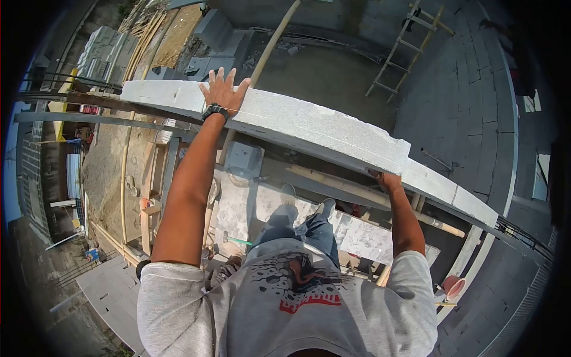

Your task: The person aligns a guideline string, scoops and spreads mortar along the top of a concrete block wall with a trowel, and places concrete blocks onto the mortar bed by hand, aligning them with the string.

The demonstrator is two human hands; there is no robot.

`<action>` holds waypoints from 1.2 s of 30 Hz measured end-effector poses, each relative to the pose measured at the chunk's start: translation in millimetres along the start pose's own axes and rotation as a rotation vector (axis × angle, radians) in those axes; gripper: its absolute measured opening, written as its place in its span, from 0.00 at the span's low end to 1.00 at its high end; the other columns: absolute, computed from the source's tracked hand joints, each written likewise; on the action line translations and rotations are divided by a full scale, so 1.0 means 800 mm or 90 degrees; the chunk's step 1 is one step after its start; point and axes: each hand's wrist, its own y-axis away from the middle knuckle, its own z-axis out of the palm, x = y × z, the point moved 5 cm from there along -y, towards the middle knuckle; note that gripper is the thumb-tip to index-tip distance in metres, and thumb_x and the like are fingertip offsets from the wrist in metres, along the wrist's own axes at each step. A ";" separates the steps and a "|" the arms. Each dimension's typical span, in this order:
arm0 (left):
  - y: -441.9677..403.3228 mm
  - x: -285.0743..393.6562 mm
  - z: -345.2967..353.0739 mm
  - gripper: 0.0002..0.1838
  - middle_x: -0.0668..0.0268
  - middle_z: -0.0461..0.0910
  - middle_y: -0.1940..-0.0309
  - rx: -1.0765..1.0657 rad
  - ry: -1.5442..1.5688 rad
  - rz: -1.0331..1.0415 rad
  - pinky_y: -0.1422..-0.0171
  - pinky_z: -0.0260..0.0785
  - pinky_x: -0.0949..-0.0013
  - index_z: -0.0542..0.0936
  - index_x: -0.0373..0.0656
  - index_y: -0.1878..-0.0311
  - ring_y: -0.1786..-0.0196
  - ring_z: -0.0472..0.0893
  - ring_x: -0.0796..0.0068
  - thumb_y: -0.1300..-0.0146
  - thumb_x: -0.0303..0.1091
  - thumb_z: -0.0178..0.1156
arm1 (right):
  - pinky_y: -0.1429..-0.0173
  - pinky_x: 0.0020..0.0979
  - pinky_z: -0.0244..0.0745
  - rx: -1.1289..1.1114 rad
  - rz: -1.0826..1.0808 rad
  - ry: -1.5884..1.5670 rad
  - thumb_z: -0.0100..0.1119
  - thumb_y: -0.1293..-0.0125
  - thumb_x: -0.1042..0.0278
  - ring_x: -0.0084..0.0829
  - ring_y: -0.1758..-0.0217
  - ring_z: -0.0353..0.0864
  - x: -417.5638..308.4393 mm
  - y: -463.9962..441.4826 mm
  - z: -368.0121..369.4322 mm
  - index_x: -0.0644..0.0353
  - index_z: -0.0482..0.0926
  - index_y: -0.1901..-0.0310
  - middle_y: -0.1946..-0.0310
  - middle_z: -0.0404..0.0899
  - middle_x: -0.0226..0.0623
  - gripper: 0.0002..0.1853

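A course of pale lightweight concrete blocks [321,122] crosses in front of me, with a thin string line along its near side. My left hand [225,94] lies flat on top of the blocks, fingers spread, a dark watch on its wrist. My right hand [389,180] grips the near lower edge of the block at its right end; some fingers are hidden by the block. That block stands a step higher than the neighbouring block [443,183] on the right.
Under my feet lies a speckled scaffold plank [363,237]. A bamboo pole [333,180] runs below the wall. Beyond, a wooden ladder [407,50] leans over a lower floor. A grey block [244,159] and a reddish bucket [454,287] sit nearby. Rebar [523,235] sticks out at right.
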 end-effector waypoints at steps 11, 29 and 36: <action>-0.006 -0.003 0.009 0.37 0.61 0.64 0.23 -0.050 -0.032 0.018 0.21 0.38 0.26 0.74 0.59 0.28 0.18 0.55 0.53 0.29 0.72 0.39 | 0.46 0.45 0.76 0.350 0.371 -0.437 0.68 0.36 0.63 0.49 0.50 0.78 -0.271 0.096 -0.172 0.62 0.57 0.25 0.45 0.71 0.52 0.41; 0.007 -0.004 -0.013 0.40 0.59 0.67 0.25 -0.052 0.039 0.034 0.20 0.34 0.27 0.78 0.53 0.32 0.19 0.57 0.54 0.30 0.74 0.39 | 0.47 0.47 0.76 0.139 0.232 -0.437 0.67 0.36 0.55 0.52 0.53 0.83 -0.443 -0.064 -0.215 0.60 0.40 0.19 0.52 0.80 0.50 0.54; 0.005 0.001 -0.009 0.39 0.59 0.71 0.28 -0.037 0.016 0.058 0.23 0.37 0.23 0.79 0.53 0.34 0.21 0.61 0.54 0.30 0.74 0.40 | 0.56 0.37 0.77 0.331 0.429 -0.361 0.69 0.36 0.57 0.36 0.67 0.80 -0.331 0.020 -0.232 0.61 0.40 0.19 0.57 0.80 0.42 0.54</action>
